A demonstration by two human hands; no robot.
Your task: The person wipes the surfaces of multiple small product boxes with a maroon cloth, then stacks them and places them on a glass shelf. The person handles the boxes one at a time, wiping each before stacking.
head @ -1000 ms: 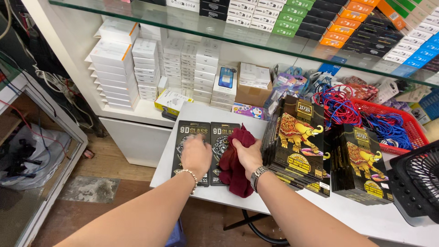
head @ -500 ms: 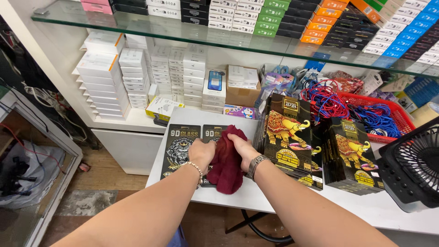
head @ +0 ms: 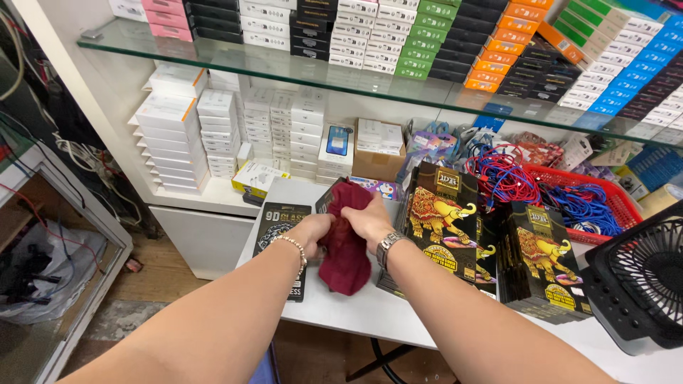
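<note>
Fingers bunch maroon cloth beside black elephant boxes.

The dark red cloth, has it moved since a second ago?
Yes. The dark red cloth has been lifted off the flat black packets, gathered between left hand and right hand.

Wore no sleeves, both forearms bare to the edge of view. Had a thin beaded bracelet of pale, metallic-looking beads around the wrist of the left hand. Carried a silver metal-link wristwatch on the wrist of the right hand.
</note>
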